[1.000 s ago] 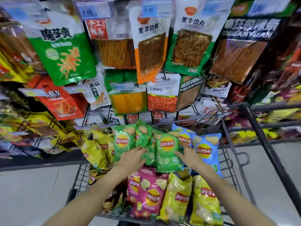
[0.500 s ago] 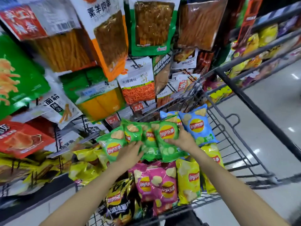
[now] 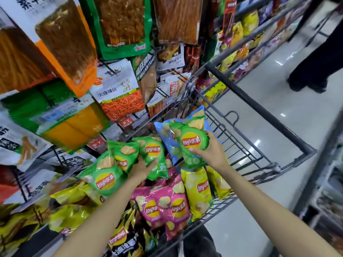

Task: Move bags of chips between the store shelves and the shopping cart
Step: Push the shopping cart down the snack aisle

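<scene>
Green chip bags: right hand (image 3: 209, 153) pinches one green bag (image 3: 193, 143), lifted clear of the cart (image 3: 259, 154) pile. Left hand (image 3: 143, 168) grips several green bags (image 3: 154, 154) by their lower edges (probably three). Snack shelves (image 3: 111, 80) crowd left; open room over the cart's right rim.

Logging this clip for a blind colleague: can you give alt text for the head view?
Over a cart piled with chip bags, the right hand grips a lifted green bag, while the left hand grips more green bags still on the pile. Pink bags and yellow bags lie nearer; hanging snack packs fill the racks on the left.
</scene>
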Tool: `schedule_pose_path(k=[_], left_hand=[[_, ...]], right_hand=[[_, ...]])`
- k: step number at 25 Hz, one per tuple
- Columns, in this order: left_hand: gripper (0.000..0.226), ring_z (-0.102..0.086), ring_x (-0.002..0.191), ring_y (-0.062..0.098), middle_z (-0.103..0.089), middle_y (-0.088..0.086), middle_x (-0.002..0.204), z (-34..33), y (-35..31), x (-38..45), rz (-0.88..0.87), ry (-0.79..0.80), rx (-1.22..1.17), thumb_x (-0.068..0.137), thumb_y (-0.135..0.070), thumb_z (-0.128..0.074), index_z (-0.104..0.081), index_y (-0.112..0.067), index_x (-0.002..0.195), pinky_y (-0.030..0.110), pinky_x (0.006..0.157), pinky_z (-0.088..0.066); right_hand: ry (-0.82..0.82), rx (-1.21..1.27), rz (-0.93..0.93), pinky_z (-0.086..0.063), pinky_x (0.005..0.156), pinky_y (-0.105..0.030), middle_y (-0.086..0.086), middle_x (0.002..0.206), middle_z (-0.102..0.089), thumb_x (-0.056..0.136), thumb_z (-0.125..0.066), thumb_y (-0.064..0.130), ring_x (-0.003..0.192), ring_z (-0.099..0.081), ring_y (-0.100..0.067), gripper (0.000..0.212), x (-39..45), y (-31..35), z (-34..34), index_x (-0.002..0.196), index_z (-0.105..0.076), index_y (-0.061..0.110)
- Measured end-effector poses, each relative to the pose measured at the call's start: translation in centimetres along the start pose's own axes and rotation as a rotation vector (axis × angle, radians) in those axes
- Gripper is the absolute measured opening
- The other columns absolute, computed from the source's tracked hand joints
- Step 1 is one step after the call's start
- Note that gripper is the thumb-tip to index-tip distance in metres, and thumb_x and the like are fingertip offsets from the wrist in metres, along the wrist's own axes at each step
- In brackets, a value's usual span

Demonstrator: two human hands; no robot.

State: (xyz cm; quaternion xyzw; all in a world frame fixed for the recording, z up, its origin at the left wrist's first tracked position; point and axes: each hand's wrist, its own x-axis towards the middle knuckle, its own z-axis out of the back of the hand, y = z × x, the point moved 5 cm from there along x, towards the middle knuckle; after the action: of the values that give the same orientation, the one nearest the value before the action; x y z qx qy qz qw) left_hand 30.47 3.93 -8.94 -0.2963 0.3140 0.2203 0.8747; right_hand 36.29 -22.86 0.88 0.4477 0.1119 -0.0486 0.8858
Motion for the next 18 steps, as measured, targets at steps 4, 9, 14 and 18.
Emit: schedule_pose_path(k=[4,9,14,18], left_hand=[[0.101,-0.041,0.138,0.034,-0.034,0.014,0.157,-0.7,-0.1,-0.1,-0.006,-0.115,-0.351,0.087,-0.054,-0.066,-0.008,-0.01,0.158,0.041,0.109,-0.037],[0.101,-0.045,0.135,0.032,-0.04,0.01,0.154,0.0,-0.3,-1.8,-0.046,-0.273,-0.405,0.081,-0.043,-0.077,-0.017,-0.012,0.155,0.045,0.11,-0.041],[0.101,-0.056,0.122,0.034,-0.054,0.013,0.141,1.6,-2.0,-6.8,-0.127,-0.509,-0.406,0.077,-0.042,-0.081,-0.021,-0.01,0.152,0.048,0.101,-0.047],[0.092,-0.059,0.111,0.038,-0.06,0.018,0.125,3.2,-5.9,-12.1,-0.151,-0.689,-0.368,0.077,-0.043,-0.081,-0.029,-0.009,0.144,0.049,0.088,-0.05]], right_hand=[[-0.03,0.044,-0.001,-0.055,0.087,-0.043,0.003,0.114,-0.066,0.058,-0.089,0.048,0.101,-0.065,-0.014,0.082,-1.5,-1.1,1.5,0.125,-0.049,0.023],[-0.025,0.005,0.095,-0.054,0.084,-0.043,0.001,0.11,-0.064,0.06,-0.086,0.051,0.1,-0.063,-0.018,0.075,-1.9,-0.5,3.9,0.12,-0.05,0.023],[-0.023,0.019,0.234,-0.05,0.081,-0.032,0.004,0.109,-0.062,0.064,-0.09,0.038,0.1,-0.06,-0.015,0.069,-3.3,-0.3,9.4,0.119,-0.05,0.024],[-0.05,0.03,0.285,-0.05,0.085,-0.039,0.001,0.112,-0.063,0.061,-0.087,0.047,0.103,-0.06,-0.018,0.074,-4.9,-1.1,15.7,0.12,-0.049,0.023]])
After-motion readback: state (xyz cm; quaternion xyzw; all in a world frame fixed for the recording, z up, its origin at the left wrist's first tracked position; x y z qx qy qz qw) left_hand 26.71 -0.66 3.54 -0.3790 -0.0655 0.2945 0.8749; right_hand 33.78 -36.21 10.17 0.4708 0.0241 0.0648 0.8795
